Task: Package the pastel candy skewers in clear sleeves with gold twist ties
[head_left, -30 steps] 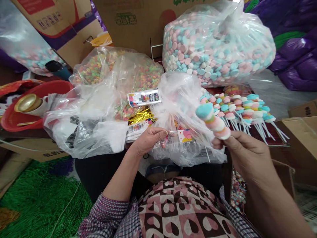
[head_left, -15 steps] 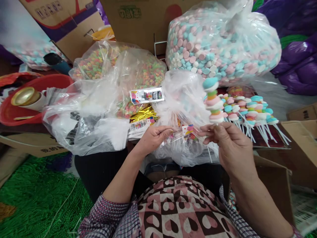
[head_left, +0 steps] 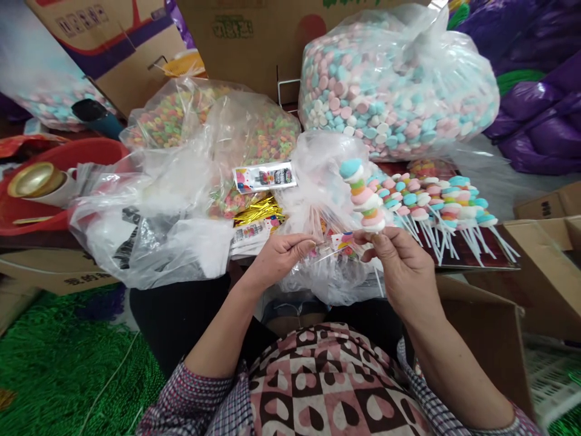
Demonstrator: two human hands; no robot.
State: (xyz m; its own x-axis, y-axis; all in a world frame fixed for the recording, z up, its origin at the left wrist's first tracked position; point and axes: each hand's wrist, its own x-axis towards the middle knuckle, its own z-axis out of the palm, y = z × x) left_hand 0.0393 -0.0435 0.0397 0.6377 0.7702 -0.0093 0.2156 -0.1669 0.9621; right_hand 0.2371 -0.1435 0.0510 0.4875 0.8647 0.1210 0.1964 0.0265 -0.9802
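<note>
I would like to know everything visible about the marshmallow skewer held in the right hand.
The marshmallow skewer is a stack of soft-looking, rounded sweets: blue on top, white and pink ones below, green-to-orange pieces between some, and white at the bottom. It stands tilted, top leaning left, before a translucent plastic bag. The right hand pinches it between thumb and fingers just beneath the sweets, largely hiding its stick.

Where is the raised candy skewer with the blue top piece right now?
Head view, right of centre: the raised candy skewer is in the bare right hand, left of the pile of multicoloured candy skewers with white sticks.
</note>
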